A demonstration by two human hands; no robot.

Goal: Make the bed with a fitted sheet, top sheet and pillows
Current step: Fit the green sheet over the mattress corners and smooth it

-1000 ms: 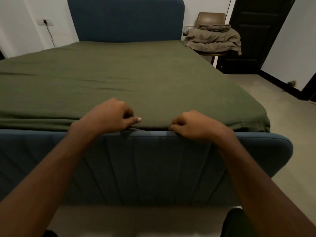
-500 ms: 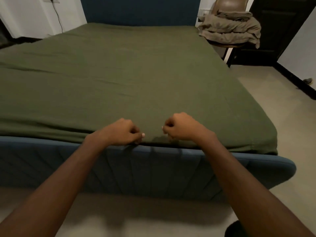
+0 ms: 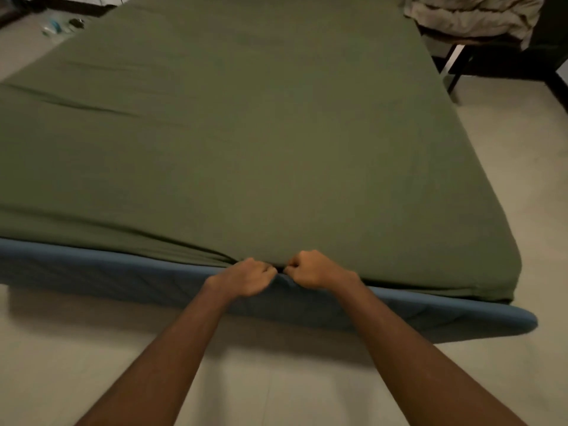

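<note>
Gripping of the green fitted sheet at the blue footboard.
Its hem is clamped just above the footboard's top edge by the curled fingers of the left hand and right hand, nearly touching; the sheet is spread flat beyond the footboard.

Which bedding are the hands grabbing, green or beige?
The green fitted sheet: left hand and right hand grip its near edge. The beige bedding lies apart on the chair.
</note>
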